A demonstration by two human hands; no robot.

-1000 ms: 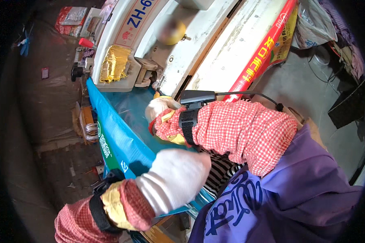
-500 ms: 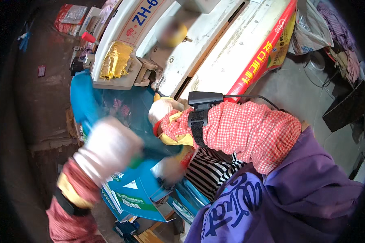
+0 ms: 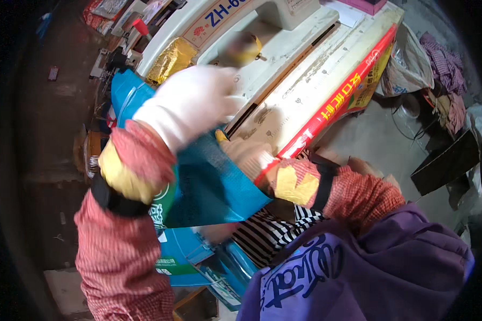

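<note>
My left hand, in a white glove and smeared by motion, is raised in front of the sewing machine. It covers the machine's needle end, and its fingers do not show clearly. My right hand, in a pale glove, lies at the edge of the machine bed. Its fingers are closed on the upper right edge of a blue woven sack. A small yellow-orange tip shows beside those fingers. The sack hangs below both hands, its upper left part reaching behind my left forearm.
A red and yellow printed sheet runs along the machine table's near edge. More blue sacks lie below, beside striped cloth. A translucent bag and checked cloth are at the right. A dark board leans there.
My left hand has swung up and right, from beside the sack to before the machine. My right hand has shifted right and lower. The sack's blue panel now spreads between them.
</note>
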